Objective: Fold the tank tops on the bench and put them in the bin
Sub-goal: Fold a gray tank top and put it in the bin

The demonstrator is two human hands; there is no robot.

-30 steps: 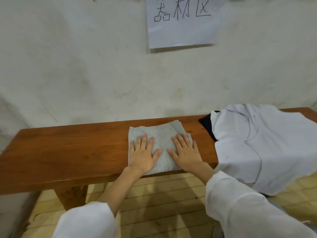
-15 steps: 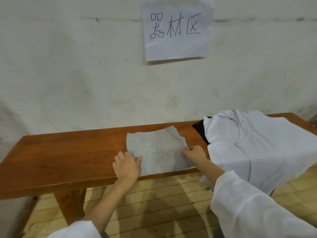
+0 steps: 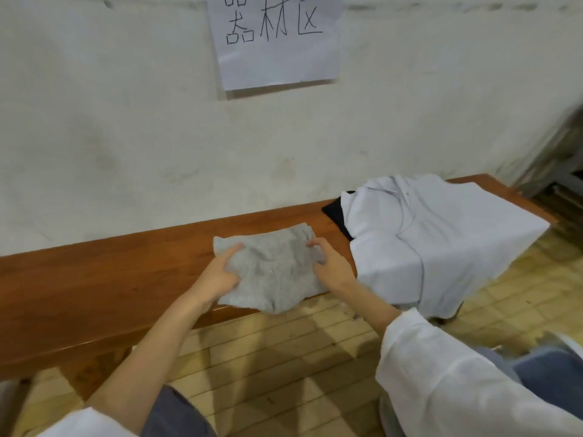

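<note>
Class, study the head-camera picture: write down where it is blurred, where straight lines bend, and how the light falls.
Head view: soft, even light, a dull sheen on the bench; the bench edge bows slightly from the wide lens; the far right edge is smeared; the left hand, right hand and grey tank top look slightly soft.

A white rectangular paper sheet (image 3: pixel 277 58) hangs on the pale, scuffed plaster wall (image 3: pixel 126 137), bearing three large characters handwritten in black marker: 器材区. The top of the first character is cut off by the frame's upper edge. No other writing can be read.
</note>
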